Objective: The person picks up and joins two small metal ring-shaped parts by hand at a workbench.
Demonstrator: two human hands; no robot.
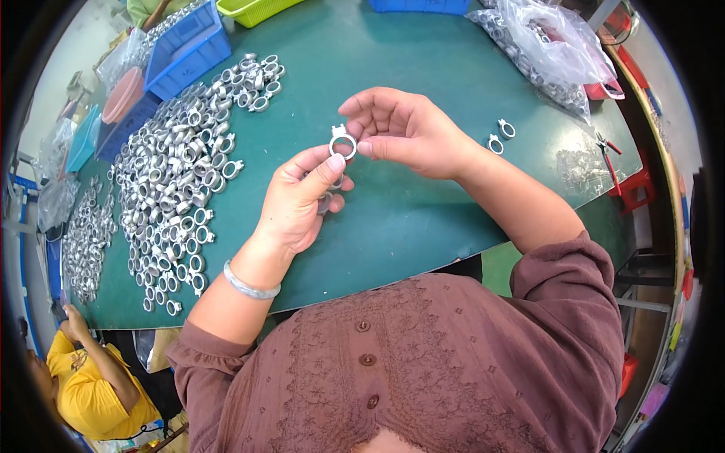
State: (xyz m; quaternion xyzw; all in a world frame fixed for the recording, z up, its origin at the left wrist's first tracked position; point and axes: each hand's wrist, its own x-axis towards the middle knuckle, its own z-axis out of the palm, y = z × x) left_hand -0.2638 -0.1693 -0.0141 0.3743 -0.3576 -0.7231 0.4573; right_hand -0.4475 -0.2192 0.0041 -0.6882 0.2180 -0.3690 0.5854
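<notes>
My left hand (293,202) pinches a silver metal ring clamp (339,131) between thumb and fingers. The clamp stands upright, its small lug pointing up. At least one more ring (325,202) sits lower in the same hand, partly covered by the fingers. Just right of the clamp is my right hand (414,134), its fingers curled but apart from the thumb, with nothing seen in them. The right thumb tip lies very close to the clamp's rim; I cannot tell whether they touch. A large pile of similar ring clamps (170,162) spreads over the table to the left.
Two loose rings (495,144) and red-handled pliers (609,160) lie on the green table (377,226) at right. Behind stand blue bins (189,49), a yellow-green basket (257,10) and a clear bag of parts (540,53). A person in yellow (98,385) sits at lower left.
</notes>
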